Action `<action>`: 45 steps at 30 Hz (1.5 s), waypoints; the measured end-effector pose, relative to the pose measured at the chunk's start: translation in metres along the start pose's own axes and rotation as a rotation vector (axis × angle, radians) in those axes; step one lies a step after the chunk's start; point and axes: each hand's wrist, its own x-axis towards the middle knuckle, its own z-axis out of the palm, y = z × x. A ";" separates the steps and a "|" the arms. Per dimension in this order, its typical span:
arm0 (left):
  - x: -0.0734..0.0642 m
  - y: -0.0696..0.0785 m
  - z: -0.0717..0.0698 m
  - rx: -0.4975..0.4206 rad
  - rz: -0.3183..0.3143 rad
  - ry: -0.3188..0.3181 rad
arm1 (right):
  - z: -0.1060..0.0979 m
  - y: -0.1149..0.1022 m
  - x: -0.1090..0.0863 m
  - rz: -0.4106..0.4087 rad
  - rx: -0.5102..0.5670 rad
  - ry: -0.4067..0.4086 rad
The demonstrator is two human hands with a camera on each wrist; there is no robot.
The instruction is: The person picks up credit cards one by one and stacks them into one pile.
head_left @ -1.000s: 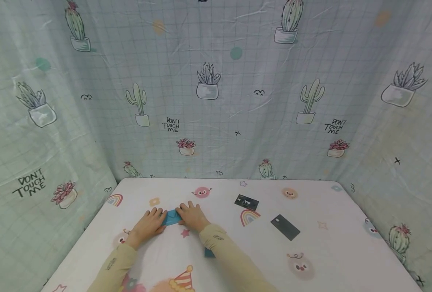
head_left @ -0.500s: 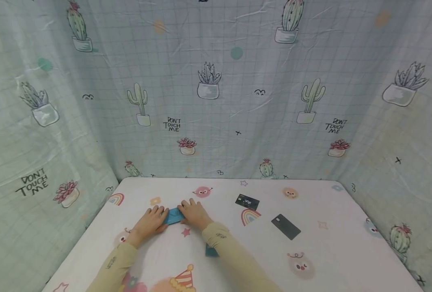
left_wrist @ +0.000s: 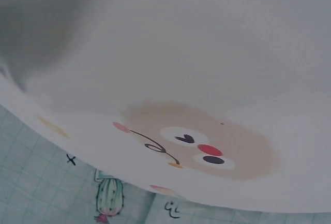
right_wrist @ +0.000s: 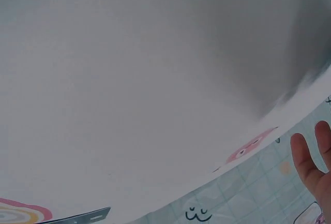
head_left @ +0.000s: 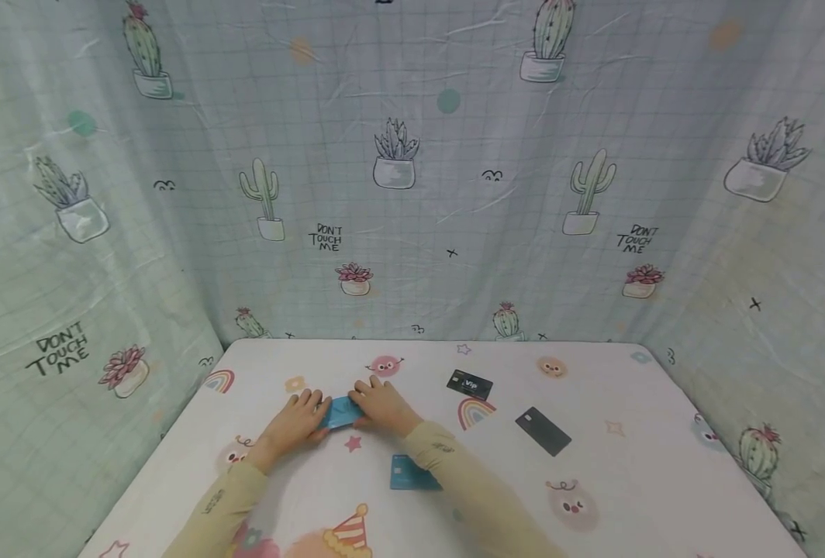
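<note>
A blue card (head_left: pixel 341 412) is held by its two short ends between my hands, over the left part of the table in the head view. My left hand (head_left: pixel 294 422) grips its left end, fingertips on the top edge and thumb below. At the other end, my right hand (head_left: pixel 384 407) pinches the card in the same way. A second blue card (head_left: pixel 411 473) with a chip lies nearer the body, partly covered by the right forearm. In the right wrist view only some fingers of the right hand (right_wrist: pixel 314 164) show; the held card is out of both wrist views.
A black card marked "Vip" (head_left: pixel 470 384) lies towards the back, right of the hands. Further right is a dark grey card (head_left: pixel 543 431) with a chip. The white table (head_left: pixel 629 496) bears printed cartoon figures, and a cactus-print curtain (head_left: pixel 426 217) hangs behind and at both sides.
Both hands have shifted a little to the right with the blue card. The right forearm has moved right too, uncovering more of the second blue card.
</note>
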 end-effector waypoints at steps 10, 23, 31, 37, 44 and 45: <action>0.005 0.004 0.002 0.039 0.033 0.043 | -0.004 0.008 -0.008 -0.023 0.014 0.002; 0.012 0.018 -0.001 0.060 0.096 0.140 | -0.013 0.015 -0.033 -0.024 -0.001 0.005; 0.014 0.031 -0.011 0.026 0.085 0.066 | -0.015 0.018 -0.049 -0.032 0.027 0.004; 0.014 0.038 -0.017 0.054 0.084 0.056 | -0.014 0.021 -0.057 -0.035 0.072 0.010; 0.015 0.042 -0.019 0.041 0.091 0.091 | -0.018 0.022 -0.067 -0.042 0.080 0.031; 0.015 0.043 -0.019 0.043 0.094 0.092 | -0.018 0.022 -0.068 -0.042 0.081 0.031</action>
